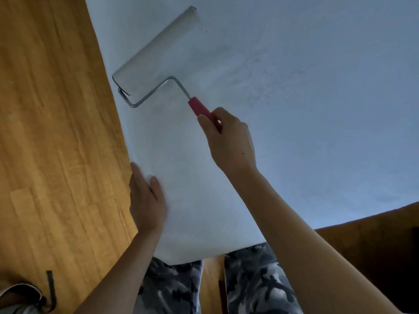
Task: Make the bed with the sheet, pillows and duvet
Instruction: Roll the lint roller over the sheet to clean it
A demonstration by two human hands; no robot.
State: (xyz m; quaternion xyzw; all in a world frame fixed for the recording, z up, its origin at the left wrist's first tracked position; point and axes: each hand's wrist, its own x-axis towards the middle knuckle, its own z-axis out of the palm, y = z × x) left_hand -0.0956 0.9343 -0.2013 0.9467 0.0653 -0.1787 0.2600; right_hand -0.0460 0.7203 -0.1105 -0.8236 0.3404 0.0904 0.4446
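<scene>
A white sheet (294,109) covers the bed and fills most of the view. On it lies a long white lint roller (156,51) with a bent metal frame and a red handle (201,109). My right hand (229,141) is shut on that red handle, with the roller head resting on the sheet near the bed's left edge. My left hand (146,200) lies flat with fingers together, pressing on the sheet at the bed's left edge near the corner. Faint dark hairs or threads (272,80) show on the sheet to the right of the roller.
A wooden floor (52,132) runs along the left of the bed and shows at the lower right. My legs in patterned trousers (249,279) stand at the bed's near corner. A slipper with a dark strap (29,295) lies on the floor at the bottom left.
</scene>
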